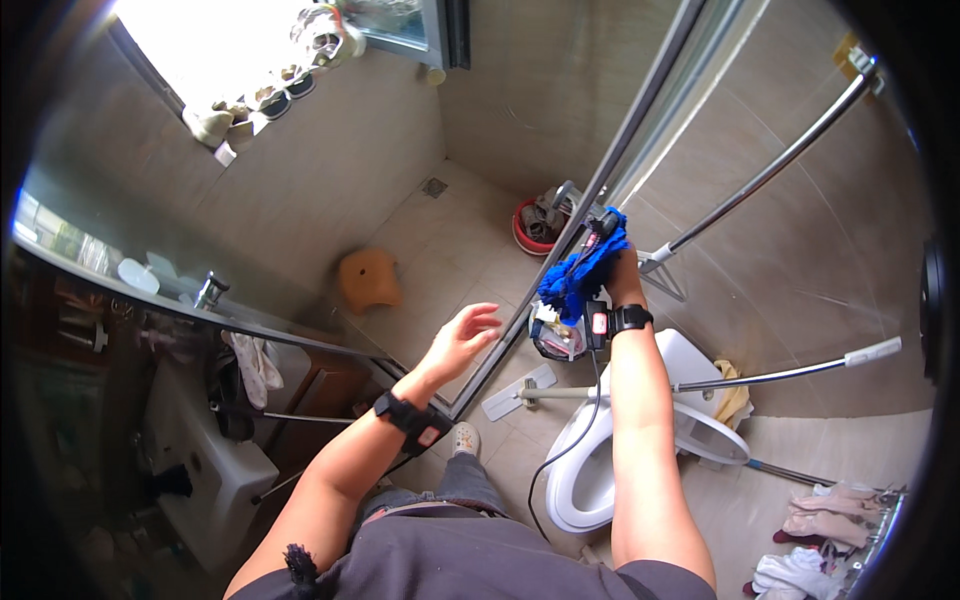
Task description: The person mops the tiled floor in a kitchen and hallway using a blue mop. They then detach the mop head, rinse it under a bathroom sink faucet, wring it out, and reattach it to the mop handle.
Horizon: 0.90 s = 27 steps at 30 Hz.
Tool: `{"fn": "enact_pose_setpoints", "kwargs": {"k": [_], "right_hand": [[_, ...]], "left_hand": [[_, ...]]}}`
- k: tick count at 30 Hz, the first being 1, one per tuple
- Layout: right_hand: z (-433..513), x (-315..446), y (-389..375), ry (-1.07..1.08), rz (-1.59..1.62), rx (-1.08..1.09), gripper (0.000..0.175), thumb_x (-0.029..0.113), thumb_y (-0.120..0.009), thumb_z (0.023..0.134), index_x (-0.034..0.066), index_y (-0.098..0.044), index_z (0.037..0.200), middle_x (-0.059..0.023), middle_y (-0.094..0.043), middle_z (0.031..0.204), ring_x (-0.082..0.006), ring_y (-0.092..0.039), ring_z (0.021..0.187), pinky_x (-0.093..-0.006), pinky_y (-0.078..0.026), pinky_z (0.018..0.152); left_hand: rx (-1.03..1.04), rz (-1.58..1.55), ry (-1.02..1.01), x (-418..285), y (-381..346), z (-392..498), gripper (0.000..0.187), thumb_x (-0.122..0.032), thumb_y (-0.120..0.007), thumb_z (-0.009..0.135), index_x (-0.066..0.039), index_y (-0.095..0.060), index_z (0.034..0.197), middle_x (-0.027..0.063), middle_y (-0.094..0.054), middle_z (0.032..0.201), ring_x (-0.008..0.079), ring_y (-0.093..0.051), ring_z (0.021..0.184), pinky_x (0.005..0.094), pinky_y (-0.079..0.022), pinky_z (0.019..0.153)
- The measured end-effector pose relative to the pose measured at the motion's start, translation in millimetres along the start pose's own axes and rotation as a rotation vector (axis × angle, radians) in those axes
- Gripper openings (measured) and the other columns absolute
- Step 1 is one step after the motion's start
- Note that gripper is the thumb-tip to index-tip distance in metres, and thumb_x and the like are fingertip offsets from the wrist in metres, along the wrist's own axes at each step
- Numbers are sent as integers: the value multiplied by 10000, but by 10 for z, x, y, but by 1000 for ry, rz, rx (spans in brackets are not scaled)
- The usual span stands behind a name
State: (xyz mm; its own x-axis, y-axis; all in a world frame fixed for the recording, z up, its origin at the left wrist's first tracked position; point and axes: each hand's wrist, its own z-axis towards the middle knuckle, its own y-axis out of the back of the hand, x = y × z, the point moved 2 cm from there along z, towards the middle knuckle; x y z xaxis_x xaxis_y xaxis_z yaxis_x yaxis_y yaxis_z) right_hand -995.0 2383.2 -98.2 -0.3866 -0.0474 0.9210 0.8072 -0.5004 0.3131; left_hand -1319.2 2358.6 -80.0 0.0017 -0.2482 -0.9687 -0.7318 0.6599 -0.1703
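Observation:
My right hand [622, 276] is at a blue fluffy cloth or mop head [581, 274], which covers part of the fingers. The blue piece lies against the metal-framed glass partition [525, 300], near a grey fitting on the frame. My left hand [459, 341] hovers with bent, spread fingers just left of the partition's lower rail and holds nothing. Black straps with small boxes sit on both wrists, and a cable hangs from the right one.
A white toilet [577, 480] with its lid up stands below my right forearm. A flat mop [517, 391] lies beside it. Nearby are a lined waste bin [555, 346], a red bucket [534, 244] holding shoes, an orange stool [367, 279] and a washbasin [217, 480].

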Motion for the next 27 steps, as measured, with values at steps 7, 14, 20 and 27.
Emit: {"fn": "enact_pose_setpoints", "kwargs": {"k": [7, 14, 20, 27], "right_hand": [[-1261, -748, 36, -389, -38, -698, 394, 276, -337, 944, -39, -561, 1018, -160, -613, 1034, -281, -570, 914, -414, -445, 817], [-2784, -48, -1609, -821, 348, -107, 158, 238, -522, 857, 88, -569, 847, 33, -445, 639, -66, -390, 488, -217, -332, 395], [-3086, 2178, -3546, -331, 644, 886, 176, 204, -525, 902, 40, -571, 946, 29, -449, 654, -60, -401, 540, -207, -367, 497], [-4255, 4211, -6101, -452, 812, 1498, 354, 194, -499, 908, 14, -442, 1208, -70, -536, 961, -184, -559, 913, -323, -504, 752]], "left_hand": [[-241, -48, 32, -77, 816, -1242, 283, -69, -549, 879, -36, -511, 1157, 78, -603, 1026, 134, -568, 948, 277, -450, 863], [-878, -11, -234, -208, 1759, -3333, 206, -66, -549, 877, -46, -552, 1082, 37, -611, 942, 107, -568, 891, 255, -469, 817], [-1516, 15, 21, -79, 2745, -5709, 314, -214, -551, 892, -105, -510, 1184, 8, -529, 1126, 120, -496, 1032, 299, -451, 824], [-1703, -255, 43, 450, 4045, -7381, 586, -244, -573, 862, -41, -316, 1348, 111, -419, 1257, 210, -462, 1077, 360, -494, 812]]}}
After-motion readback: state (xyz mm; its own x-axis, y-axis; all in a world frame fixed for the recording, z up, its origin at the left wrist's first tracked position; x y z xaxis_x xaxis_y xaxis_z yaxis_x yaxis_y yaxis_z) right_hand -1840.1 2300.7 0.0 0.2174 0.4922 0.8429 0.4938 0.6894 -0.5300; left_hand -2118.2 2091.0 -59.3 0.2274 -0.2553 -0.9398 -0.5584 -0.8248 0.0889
